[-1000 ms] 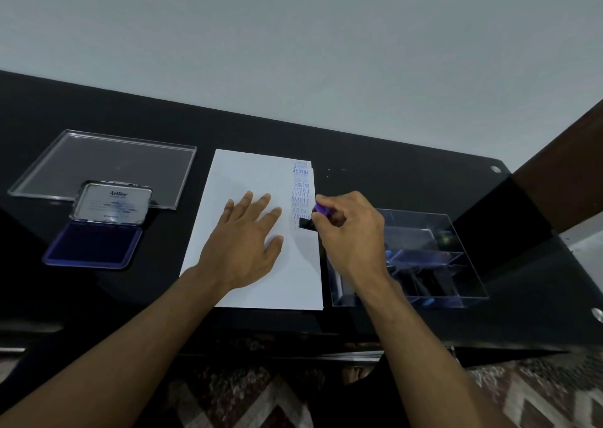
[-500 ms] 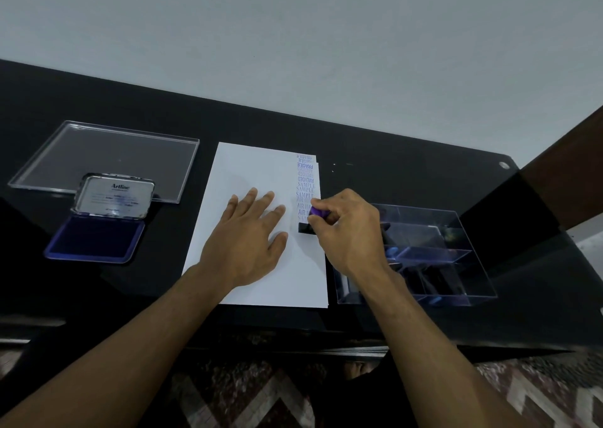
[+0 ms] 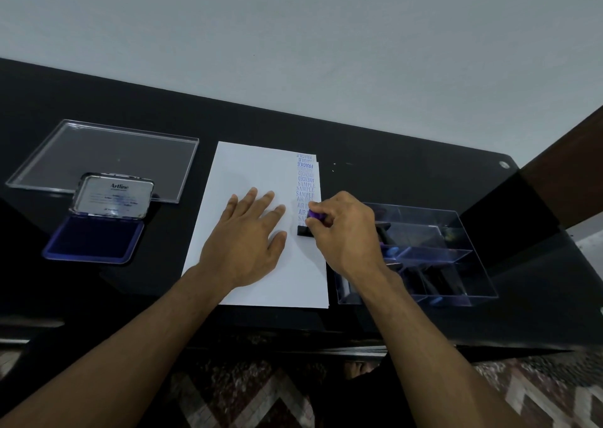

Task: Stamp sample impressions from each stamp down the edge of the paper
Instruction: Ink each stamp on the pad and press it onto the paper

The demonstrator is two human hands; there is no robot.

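Since half a second back, hardly anything had shifted: the small black-based rubber stamp with the purple knob point(image 3: 308, 223) sat at the same spot on the sheet, and my view of it had only drifted a little. The stamp was pressed base-down on the white paper sheet point(image 3: 261, 173), right at that sheet's right edge, at the near end of the column of blue stamped words point(image 3: 306, 186) running down that edge. Its long axis lay across the column, roughly parallel to the paper's near edge. Bare paper remained along the edge nearer me than the stamp, so I judged the next impression belonged just toward me from there.

My right hand point(image 3: 342, 235) was the nearer one, directly over the stamp, fingers and thumb curled and pinching the purple knob, wrist angled in from the paper's right side. My left hand point(image 3: 248, 235) lay flat on the middle of the paper, just left of the stamp, fingers straight and spread, holding the sheet down.

Right of the paper stood the clear plastic compartment box point(image 3: 463, 231). Well left of the paper sat the open blue ink pad in its metal tin point(image 3: 94, 240), and beyond it the clear flat plastic lid point(image 3: 49, 163).
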